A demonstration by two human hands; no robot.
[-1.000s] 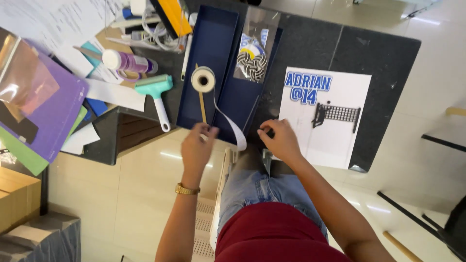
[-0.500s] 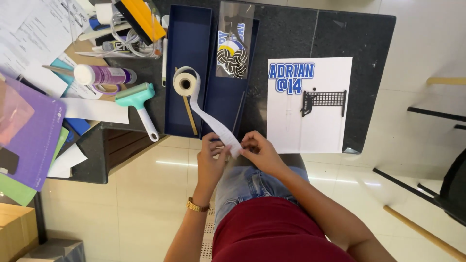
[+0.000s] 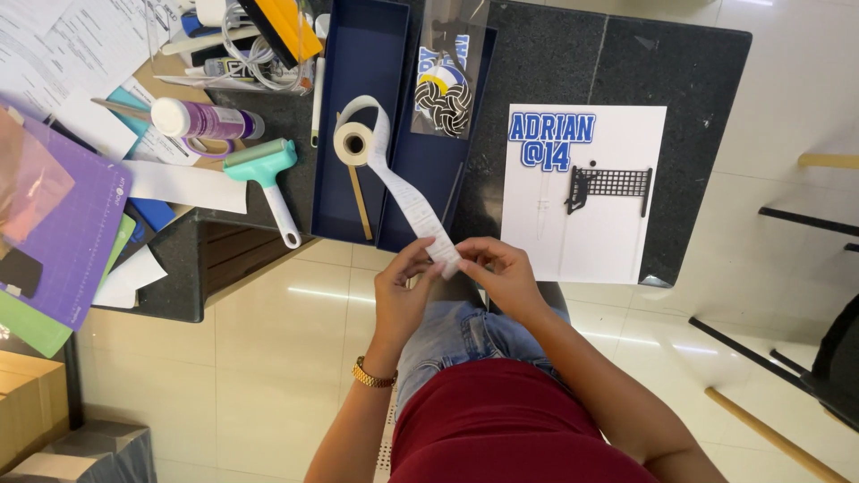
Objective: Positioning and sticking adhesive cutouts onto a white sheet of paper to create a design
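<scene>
We hold the free end of the white tape strip pinched between left hand and right hand, with the roll resting in the navy tray (strip unwound, taut). Step in hand: separating the end. This calls for fingertip precision.

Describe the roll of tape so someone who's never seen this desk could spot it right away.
On the dark desk, find the open navy box. The roll of tape lies there on a wooden stick. It alone trails a white strip, reaching the left hand and right hand.
</scene>
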